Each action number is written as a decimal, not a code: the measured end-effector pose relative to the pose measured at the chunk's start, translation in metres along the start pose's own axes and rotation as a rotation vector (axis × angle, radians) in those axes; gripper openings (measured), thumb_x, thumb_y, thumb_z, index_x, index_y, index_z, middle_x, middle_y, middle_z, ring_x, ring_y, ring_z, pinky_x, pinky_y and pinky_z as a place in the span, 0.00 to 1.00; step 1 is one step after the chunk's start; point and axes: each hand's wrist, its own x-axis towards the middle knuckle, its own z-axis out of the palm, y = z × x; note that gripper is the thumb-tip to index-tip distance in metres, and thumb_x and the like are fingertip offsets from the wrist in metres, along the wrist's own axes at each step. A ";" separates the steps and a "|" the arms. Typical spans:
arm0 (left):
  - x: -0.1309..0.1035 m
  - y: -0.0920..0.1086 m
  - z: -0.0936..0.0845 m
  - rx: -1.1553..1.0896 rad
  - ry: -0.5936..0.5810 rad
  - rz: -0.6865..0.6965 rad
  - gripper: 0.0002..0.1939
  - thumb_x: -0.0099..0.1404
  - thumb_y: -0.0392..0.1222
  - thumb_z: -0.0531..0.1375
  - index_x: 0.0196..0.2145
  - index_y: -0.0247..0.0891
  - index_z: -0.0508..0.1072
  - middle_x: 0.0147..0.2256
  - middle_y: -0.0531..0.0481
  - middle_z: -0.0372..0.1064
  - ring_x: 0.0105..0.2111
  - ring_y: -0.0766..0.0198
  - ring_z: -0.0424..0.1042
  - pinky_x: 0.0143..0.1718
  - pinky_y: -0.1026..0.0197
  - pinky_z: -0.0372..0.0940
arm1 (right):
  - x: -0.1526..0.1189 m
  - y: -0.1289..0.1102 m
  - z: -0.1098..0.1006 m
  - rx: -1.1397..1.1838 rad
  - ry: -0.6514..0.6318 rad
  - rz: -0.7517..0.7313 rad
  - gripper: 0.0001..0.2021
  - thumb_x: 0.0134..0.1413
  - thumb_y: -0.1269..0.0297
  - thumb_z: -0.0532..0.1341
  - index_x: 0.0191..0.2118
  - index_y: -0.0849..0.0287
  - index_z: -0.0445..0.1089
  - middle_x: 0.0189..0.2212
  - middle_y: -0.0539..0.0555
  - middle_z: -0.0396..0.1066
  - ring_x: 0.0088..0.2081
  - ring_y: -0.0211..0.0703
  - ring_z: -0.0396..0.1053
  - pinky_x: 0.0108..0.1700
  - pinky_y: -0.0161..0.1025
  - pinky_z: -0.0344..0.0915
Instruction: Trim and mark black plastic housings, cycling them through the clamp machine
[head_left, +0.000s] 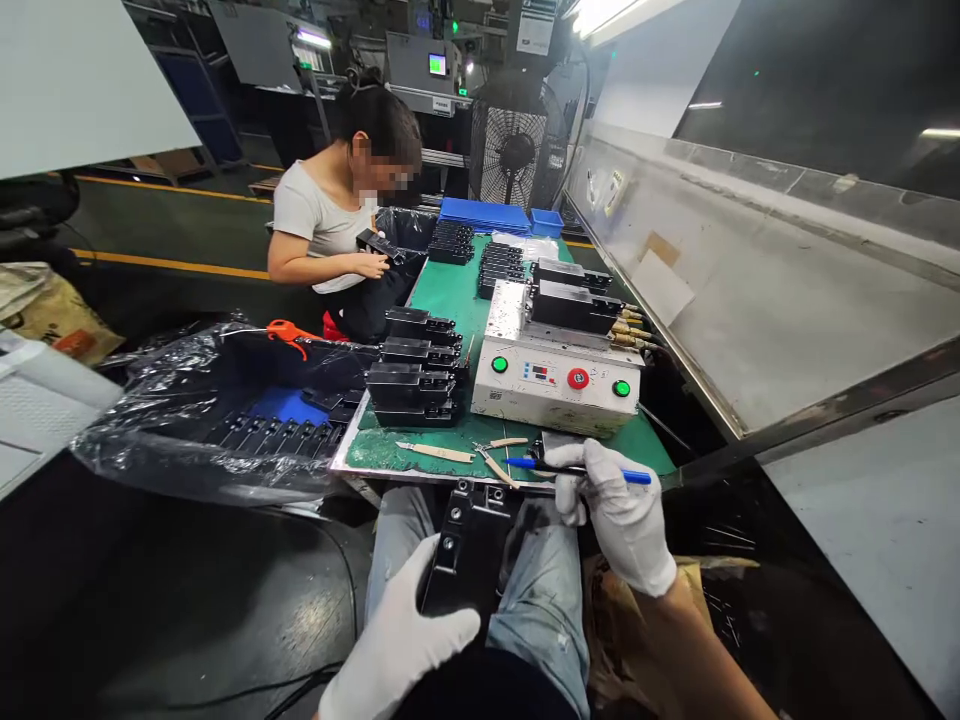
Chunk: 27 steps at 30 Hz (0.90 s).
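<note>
My left hand [397, 640], in a white glove, grips a black plastic part [469, 545] that rests on my lap. My right hand [619, 515], also gloved, holds a blue-handled tool [577, 470] above the near edge of the green mat [450, 300], its tip pointing left. Stacked black parts [416, 375] sit on the mat just beyond, left of a white control box [555, 385] with green and red buttons.
A trimming knife [435, 452] and tweezers [495, 460] lie on the mat's near edge. A plastic-lined bin [217, 420] with black parts and orange cutters [289, 335] is at left. A co-worker [337, 215] sits further along. A metal conveyor guard [750, 290] runs along the right.
</note>
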 end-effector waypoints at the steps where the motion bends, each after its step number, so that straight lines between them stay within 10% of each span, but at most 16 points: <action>1: 0.000 0.000 0.000 -0.031 -0.001 0.012 0.29 0.50 0.48 0.68 0.48 0.38 0.70 0.38 0.48 0.76 0.36 0.58 0.71 0.37 0.58 0.66 | 0.000 0.001 0.001 -0.006 0.008 -0.023 0.22 0.65 0.45 0.61 0.37 0.60 0.81 0.16 0.49 0.70 0.16 0.33 0.62 0.18 0.30 0.57; 8: 0.011 -0.005 -0.006 -0.338 0.067 0.035 0.31 0.55 0.55 0.70 0.51 0.36 0.72 0.42 0.42 0.79 0.36 0.60 0.76 0.38 0.59 0.71 | -0.007 0.018 -0.003 -0.033 0.043 -0.027 0.22 0.66 0.45 0.60 0.39 0.60 0.81 0.18 0.50 0.70 0.19 0.35 0.65 0.22 0.32 0.60; 13: 0.031 -0.008 -0.021 -0.942 -0.124 -0.044 0.34 0.65 0.64 0.58 0.51 0.28 0.75 0.34 0.40 0.79 0.29 0.57 0.79 0.28 0.58 0.75 | -0.021 0.035 -0.006 0.043 0.130 0.110 0.22 0.64 0.43 0.61 0.39 0.60 0.80 0.17 0.50 0.67 0.20 0.37 0.64 0.23 0.35 0.60; 19: 0.047 -0.020 -0.027 -1.596 -0.088 0.175 0.20 0.73 0.39 0.56 0.60 0.51 0.69 0.28 0.60 0.68 0.17 0.88 0.63 0.14 0.89 0.48 | -0.029 0.049 -0.014 0.083 0.312 0.194 0.20 0.62 0.45 0.62 0.38 0.59 0.77 0.17 0.48 0.65 0.22 0.38 0.63 0.25 0.35 0.60; 27: 0.059 -0.017 -0.031 -1.132 0.229 0.198 0.17 0.72 0.43 0.57 0.56 0.51 0.71 0.28 0.59 0.64 0.15 0.83 0.52 0.11 0.85 0.41 | -0.025 0.065 -0.044 0.045 0.438 0.266 0.20 0.59 0.42 0.63 0.37 0.57 0.75 0.16 0.46 0.62 0.20 0.37 0.59 0.20 0.34 0.57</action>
